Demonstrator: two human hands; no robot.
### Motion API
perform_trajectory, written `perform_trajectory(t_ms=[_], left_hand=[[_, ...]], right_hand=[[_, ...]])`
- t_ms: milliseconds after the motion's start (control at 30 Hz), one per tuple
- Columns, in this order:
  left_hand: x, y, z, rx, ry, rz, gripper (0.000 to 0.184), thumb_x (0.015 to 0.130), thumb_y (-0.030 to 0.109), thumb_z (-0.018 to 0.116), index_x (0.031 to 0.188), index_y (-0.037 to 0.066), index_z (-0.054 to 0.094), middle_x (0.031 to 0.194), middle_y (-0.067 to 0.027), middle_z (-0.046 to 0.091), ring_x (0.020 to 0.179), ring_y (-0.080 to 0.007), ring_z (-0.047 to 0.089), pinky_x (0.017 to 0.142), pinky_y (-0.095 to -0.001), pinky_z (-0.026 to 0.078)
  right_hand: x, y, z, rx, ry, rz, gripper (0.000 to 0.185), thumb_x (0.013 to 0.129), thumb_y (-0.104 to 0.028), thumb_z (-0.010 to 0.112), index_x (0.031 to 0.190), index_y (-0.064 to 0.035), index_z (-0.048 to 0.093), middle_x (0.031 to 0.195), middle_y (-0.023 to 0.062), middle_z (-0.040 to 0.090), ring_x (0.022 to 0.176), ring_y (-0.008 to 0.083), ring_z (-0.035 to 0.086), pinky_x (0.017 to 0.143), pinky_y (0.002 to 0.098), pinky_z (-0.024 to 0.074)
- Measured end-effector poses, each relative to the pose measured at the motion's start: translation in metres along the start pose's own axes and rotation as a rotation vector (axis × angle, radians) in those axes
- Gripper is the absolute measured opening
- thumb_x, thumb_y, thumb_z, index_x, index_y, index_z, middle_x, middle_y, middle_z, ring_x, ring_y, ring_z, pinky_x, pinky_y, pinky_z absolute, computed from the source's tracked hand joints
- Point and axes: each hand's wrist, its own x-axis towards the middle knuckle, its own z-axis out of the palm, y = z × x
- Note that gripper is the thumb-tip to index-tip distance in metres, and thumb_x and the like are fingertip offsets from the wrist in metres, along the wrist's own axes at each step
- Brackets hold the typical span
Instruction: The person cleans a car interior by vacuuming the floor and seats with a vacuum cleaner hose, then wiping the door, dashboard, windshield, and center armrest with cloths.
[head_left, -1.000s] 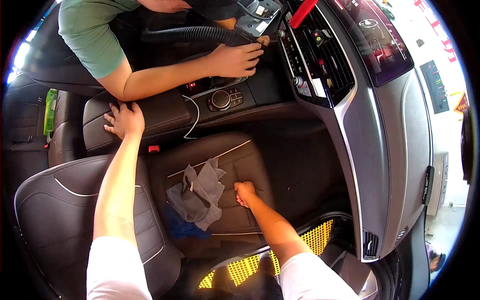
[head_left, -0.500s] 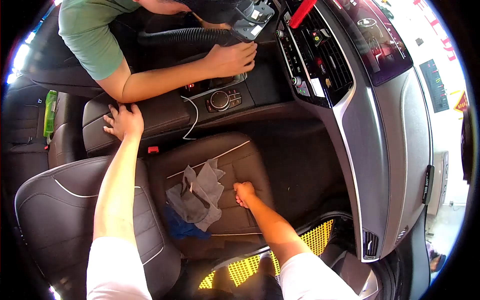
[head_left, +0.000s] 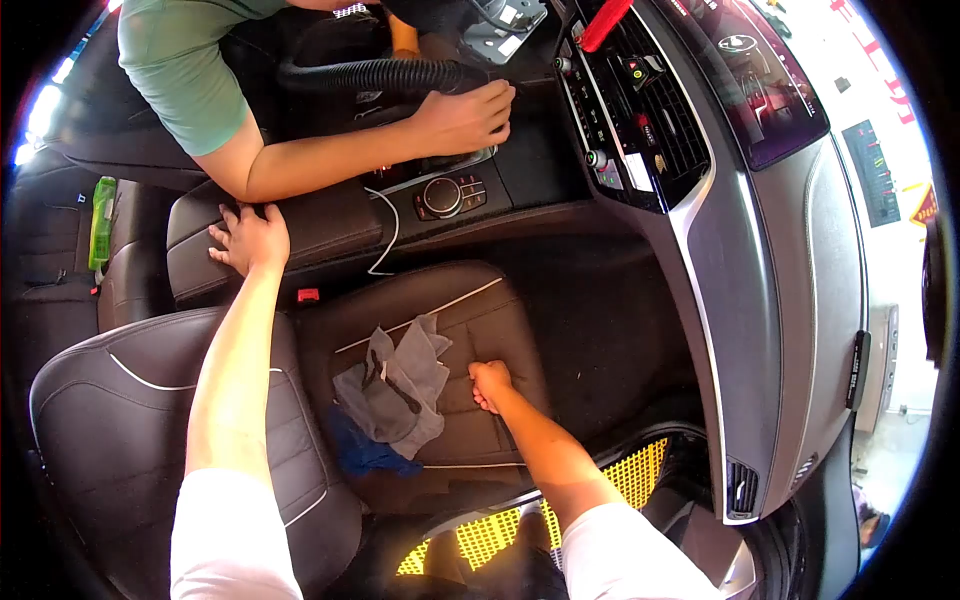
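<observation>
My left hand point(head_left: 250, 242) lies with fingers spread on the padded centre armrest point(head_left: 335, 222), close to a co-worker's elbow. On the brown front seat cushion point(head_left: 485, 310) rests my right hand point(head_left: 489, 386), curled into a fist, and I see nothing in it. Just left of that fist is a crumpled grey cloth point(head_left: 418, 375), not touching it. A dark blue cloth point(head_left: 368, 450) sticks out from under the grey one. The seat backrest point(head_left: 170, 430) stands beneath my left forearm.
Across the console a co-worker's hand point(head_left: 465, 120) rests near the gear selector. A ribbed black hose point(head_left: 375, 75) runs behind that arm. A white cable point(head_left: 388, 235) hangs over the console side. The dashboard point(head_left: 745, 300) rises at right; a red-handled tool point(head_left: 605, 25) is by the vents.
My hands stay where they were. The co-worker's head and the dark boxy device near it have moved up slightly, and more of the co-worker's other arm shows behind the hose.
</observation>
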Motion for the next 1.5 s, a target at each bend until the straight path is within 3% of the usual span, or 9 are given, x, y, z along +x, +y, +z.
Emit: perform_trajectory(t_ms=[267, 367, 400, 867, 1067, 1267, 1500], left_hand=[[-0.001, 0.0, 0.0, -0.002, 0.005, 0.002, 0.057, 0.091, 0.047, 0.044, 0.14, 0.017, 0.049, 0.154, -0.0116, 0.032, 0.14, -0.0452, 0.025, 0.109, -0.0656, 0.019], [0.001, -0.002, 0.01, -0.007, 0.068, 0.011, 0.059, 0.091, 0.047, 0.043, 0.142, 0.017, 0.046, 0.154, -0.0115, 0.031, 0.14, -0.0454, 0.025, 0.109, -0.0654, 0.018], [0.002, -0.002, 0.006, 0.022, -0.001, -0.005, 0.061, 0.093, 0.049, 0.043, 0.146, 0.02, 0.04, 0.157, -0.0095, 0.027, 0.142, -0.0445, 0.022, 0.11, -0.0655, 0.015], [-0.002, 0.001, -0.003, 0.009, -0.006, -0.007, 0.061, 0.092, 0.046, 0.042, 0.146, 0.018, 0.04, 0.156, -0.0096, 0.028, 0.141, -0.0432, 0.023, 0.111, -0.0633, 0.016], [0.0, 0.001, -0.002, 0.014, -0.009, -0.006, 0.06, 0.093, 0.046, 0.043, 0.146, 0.018, 0.039, 0.157, -0.0097, 0.027, 0.141, -0.0439, 0.023, 0.11, -0.0643, 0.017], [-0.002, 0.003, -0.006, 0.006, -0.023, -0.013, 0.06, 0.093, 0.045, 0.043, 0.146, 0.018, 0.039, 0.157, -0.01, 0.027, 0.141, -0.0445, 0.022, 0.11, -0.0646, 0.016], [0.0, 0.001, -0.003, -0.004, -0.014, -0.011, 0.061, 0.092, 0.045, 0.044, 0.146, 0.017, 0.039, 0.157, -0.0104, 0.027, 0.141, -0.0446, 0.022, 0.111, -0.0645, 0.015]], right_hand=[[0.002, 0.002, -0.001, 0.001, -0.008, 0.0, 0.015, 0.071, -0.018, 0.059, 0.068, -0.0075, 0.048, 0.052, 0.0068, 0.047, 0.039, 0.0177, 0.043, 0.033, 0.033, 0.0307], [0.0, 0.002, -0.001, 0.01, -0.014, 0.001, 0.015, 0.071, -0.018, 0.058, 0.069, -0.0078, 0.048, 0.052, 0.0063, 0.046, 0.039, 0.0175, 0.043, 0.033, 0.0328, 0.0303], [0.001, 0.002, -0.001, 0.006, -0.022, -0.002, 0.014, 0.072, -0.018, 0.058, 0.069, -0.0079, 0.049, 0.052, 0.0062, 0.046, 0.039, 0.0174, 0.042, 0.033, 0.0328, 0.0302], [0.006, 0.005, -0.002, -0.022, -0.02, -0.007, 0.016, 0.072, -0.018, 0.057, 0.065, -0.0089, 0.047, 0.051, 0.0061, 0.045, 0.039, 0.0182, 0.042, 0.034, 0.0333, 0.0307], [0.01, 0.006, -0.002, 0.0, -0.012, 0.012, 0.016, 0.072, -0.018, 0.059, 0.071, -0.0045, 0.05, 0.054, 0.0083, 0.05, 0.041, 0.0188, 0.045, 0.034, 0.0342, 0.0329], [0.006, 0.004, 0.0, 0.015, -0.023, 0.007, 0.02, 0.071, -0.018, 0.057, 0.061, -0.0098, 0.042, 0.051, 0.0064, 0.044, 0.038, 0.0192, 0.04, 0.034, 0.0338, 0.0288], [0.008, 0.005, 0.0, -0.013, -0.003, 0.024, 0.017, 0.072, -0.019, 0.059, 0.067, -0.0077, 0.047, 0.052, 0.0068, 0.046, 0.039, 0.0188, 0.042, 0.034, 0.0342, 0.0307]])
